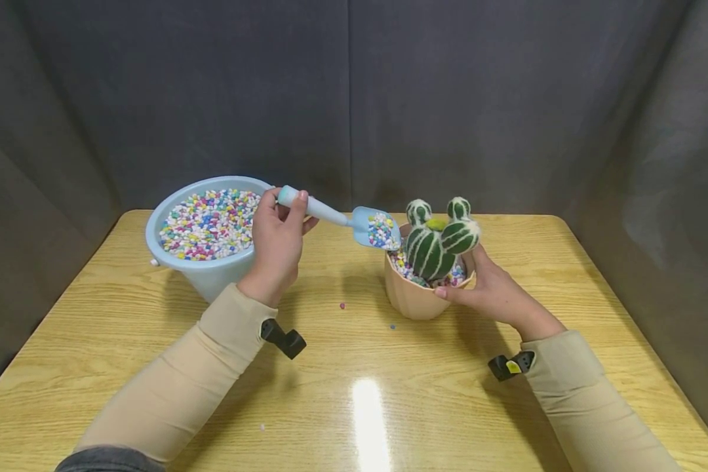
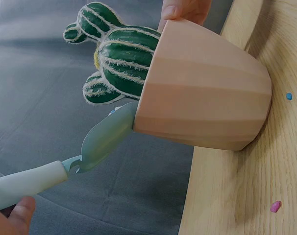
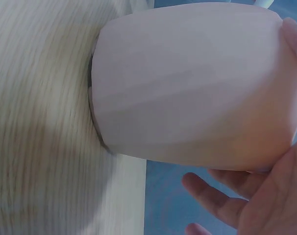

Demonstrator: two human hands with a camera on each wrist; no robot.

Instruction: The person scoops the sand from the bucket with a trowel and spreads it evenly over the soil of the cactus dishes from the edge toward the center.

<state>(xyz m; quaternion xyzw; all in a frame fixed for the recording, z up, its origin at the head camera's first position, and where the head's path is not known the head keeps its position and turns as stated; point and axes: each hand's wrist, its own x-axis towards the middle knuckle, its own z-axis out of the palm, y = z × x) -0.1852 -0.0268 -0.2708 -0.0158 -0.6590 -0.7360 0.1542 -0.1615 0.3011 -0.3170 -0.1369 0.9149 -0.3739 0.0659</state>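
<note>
In the head view my left hand (image 1: 278,239) grips the handle of a light-blue scoop (image 1: 360,226). Small multicoloured pebbles lie in its blade, whose tip is at the left rim of a peach flower pot (image 1: 415,301). A green cactus (image 1: 431,252) with white stripes stands in the pot, among more pebbles. My right hand (image 1: 498,292) holds the pot's right side, thumb on the front rim. The left wrist view shows the scoop's underside (image 2: 107,134) against the pot rim. In the right wrist view, some fingers (image 3: 214,198) reach behind the pot (image 3: 187,88).
At the left stands a light-blue bucket (image 1: 212,262) filled with coloured pebbles. A pink pebble (image 1: 342,305) and a blue pebble (image 1: 392,326) lie loose on the wooden table (image 1: 307,406). Dark curtains (image 1: 242,98) hang behind the table and along its sides.
</note>
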